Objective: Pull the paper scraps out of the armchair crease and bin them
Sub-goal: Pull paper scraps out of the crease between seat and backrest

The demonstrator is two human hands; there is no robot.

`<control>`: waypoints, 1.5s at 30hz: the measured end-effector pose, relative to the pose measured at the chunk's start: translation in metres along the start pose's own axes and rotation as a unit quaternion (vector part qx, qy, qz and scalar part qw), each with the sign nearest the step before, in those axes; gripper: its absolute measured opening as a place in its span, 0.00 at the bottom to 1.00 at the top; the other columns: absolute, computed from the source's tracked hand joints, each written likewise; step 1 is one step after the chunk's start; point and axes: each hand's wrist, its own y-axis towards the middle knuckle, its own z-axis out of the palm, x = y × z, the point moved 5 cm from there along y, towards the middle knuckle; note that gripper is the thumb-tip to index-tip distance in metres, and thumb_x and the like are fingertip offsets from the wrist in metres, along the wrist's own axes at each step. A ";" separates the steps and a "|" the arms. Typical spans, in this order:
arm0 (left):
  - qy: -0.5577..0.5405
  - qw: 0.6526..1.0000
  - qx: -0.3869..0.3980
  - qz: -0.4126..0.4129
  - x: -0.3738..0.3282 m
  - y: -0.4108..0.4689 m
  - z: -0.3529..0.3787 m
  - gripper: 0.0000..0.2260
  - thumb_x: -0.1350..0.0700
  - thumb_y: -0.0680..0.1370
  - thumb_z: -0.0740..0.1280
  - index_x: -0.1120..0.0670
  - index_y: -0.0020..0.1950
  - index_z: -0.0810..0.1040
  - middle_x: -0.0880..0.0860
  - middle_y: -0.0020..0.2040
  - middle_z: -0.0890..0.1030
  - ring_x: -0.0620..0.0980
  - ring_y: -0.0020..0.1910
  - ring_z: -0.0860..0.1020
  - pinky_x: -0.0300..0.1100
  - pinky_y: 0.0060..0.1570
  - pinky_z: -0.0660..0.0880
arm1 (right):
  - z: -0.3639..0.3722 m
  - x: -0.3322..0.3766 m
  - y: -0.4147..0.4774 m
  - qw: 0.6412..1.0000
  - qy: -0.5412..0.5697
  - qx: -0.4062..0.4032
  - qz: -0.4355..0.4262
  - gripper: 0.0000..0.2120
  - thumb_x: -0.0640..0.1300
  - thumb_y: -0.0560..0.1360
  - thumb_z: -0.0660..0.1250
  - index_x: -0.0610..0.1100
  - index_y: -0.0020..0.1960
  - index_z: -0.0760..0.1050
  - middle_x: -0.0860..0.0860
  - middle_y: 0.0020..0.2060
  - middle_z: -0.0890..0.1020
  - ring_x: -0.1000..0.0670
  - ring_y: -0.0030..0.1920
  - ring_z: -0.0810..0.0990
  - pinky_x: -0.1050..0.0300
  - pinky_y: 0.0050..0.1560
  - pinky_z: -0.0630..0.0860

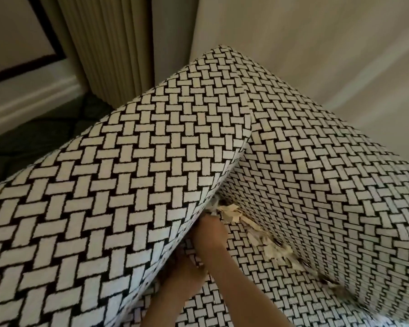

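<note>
The fingers of both hands are hidden by upholstery, so how far they are open, and whether anything is held, cannot be told. The right hand [209, 228] is pushed into the fold between the armchair's [328, 185] lifted cushion [116, 185] and the seat, its knuckles just beside the nearest scraps; only the back of the hand and the bare forearm are seen. The left hand [183, 276] is tucked under the cushion's lower edge, pressed against the fabric, its fingertips out of sight.

The paper scraps [234, 214] are lodged in the crease where the seat meets the inner side of the chair. They are small, flat, cream-coloured torn pieces, irregular in outline, heaped loosely and overlapping. The band of scraps is long and narrow — its long axis follows the crease, running from beside the right hand down toward the lower right of the view, where it is blurred.

The chair is covered in a coarse woven cloth printed with a basket-weave of pale rectangles on black. The cushion is tilted up on edge. Behind the chair a pleated beige curtain [104, 43] hangs, and a plain pale wall [316, 43] is seen beside it — dark patterned carpet [45, 128] lies below.
</note>
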 end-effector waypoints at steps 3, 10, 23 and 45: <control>-0.053 0.998 -0.037 -0.010 -0.006 0.006 -0.007 0.20 0.49 0.80 0.52 0.49 0.72 0.62 0.50 0.71 0.66 0.49 0.68 0.66 0.43 0.68 0.64 | -0.001 0.000 0.001 0.997 0.015 -0.035 -0.062 0.09 0.41 0.78 0.58 0.42 0.55 0.75 0.44 0.51 0.81 0.45 0.51 0.80 0.57 0.44 0.73; -0.076 0.981 -0.172 -0.043 0.006 -0.002 -0.005 0.12 0.53 0.79 0.55 0.53 0.56 0.75 0.52 0.55 0.78 0.49 0.49 0.75 0.39 0.49 0.72 | 0.004 -0.001 0.007 0.986 0.049 -0.066 -0.144 0.09 0.38 0.76 0.60 0.39 0.47 0.79 0.43 0.44 0.83 0.44 0.44 0.81 0.56 0.40 0.75; 0.019 0.959 -0.281 -0.020 0.003 -0.020 -0.009 0.14 0.53 0.80 0.57 0.60 0.50 0.78 0.56 0.43 0.80 0.54 0.43 0.78 0.43 0.44 0.74 | -0.013 -0.011 0.003 0.885 -0.171 -0.156 -0.405 0.14 0.38 0.78 0.58 0.45 0.62 0.74 0.45 0.52 0.81 0.45 0.52 0.79 0.56 0.46 0.73; -0.831 0.544 -0.093 0.070 -0.044 -0.015 0.007 0.17 0.55 0.81 0.51 0.61 0.63 0.73 0.61 0.64 0.74 0.55 0.58 0.75 0.46 0.59 0.70 | 0.000 -0.052 -0.022 0.757 0.613 0.163 -0.160 0.08 0.45 0.77 0.62 0.46 0.41 0.76 0.54 0.27 0.73 0.60 0.19 0.67 0.70 0.18 0.61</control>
